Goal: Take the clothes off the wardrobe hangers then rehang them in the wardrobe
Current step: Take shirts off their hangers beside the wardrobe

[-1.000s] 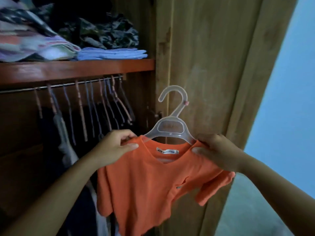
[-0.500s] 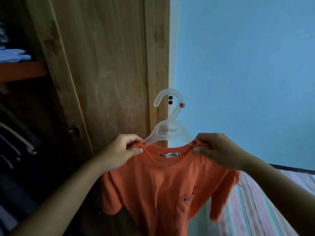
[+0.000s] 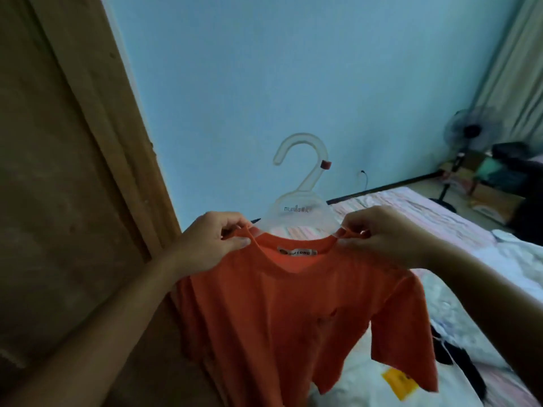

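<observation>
I hold a small orange cotton T-shirt [image 3: 296, 312] up in front of me, still on its translucent frosted plastic hanger [image 3: 299, 198]. My left hand [image 3: 211, 245] pinches the shirt's left shoulder seam beside the ribbed neckline, thumb and curled fingers closed on the soft fabric. My right hand [image 3: 382, 233] pinches the right shoulder the same way, fingers curled round the cloth and the hanger's arm beneath it.

The hanger has a broad, flat, rounded hook standing upright above the collar, a small red tab [image 3: 325, 165] on the right side of its neck, and a wide smooth plate with dark printed lettering. Its shoulders disappear inside the shirt. A white woven label [image 3: 297, 252] with dark lettering sits inside the back of the neck. The shirt hangs limp, its knit slightly creased, the right short sleeve flaring outward.

To the left, near me, stands the rough, grainy brown wooden wardrobe door [image 3: 58, 171]. Behind the hanger is a plain matt pale blue wall [image 3: 264, 69]. To the right and below lies a bed with a pink striped sheet [image 3: 411, 207], with rumpled white cloth [image 3: 514, 259] and a yellow tag [image 3: 400, 380] on it. Far right, a dark pedestal fan [image 3: 467, 133] stands by a pale pleated curtain [image 3: 511, 63], both blurred.
</observation>
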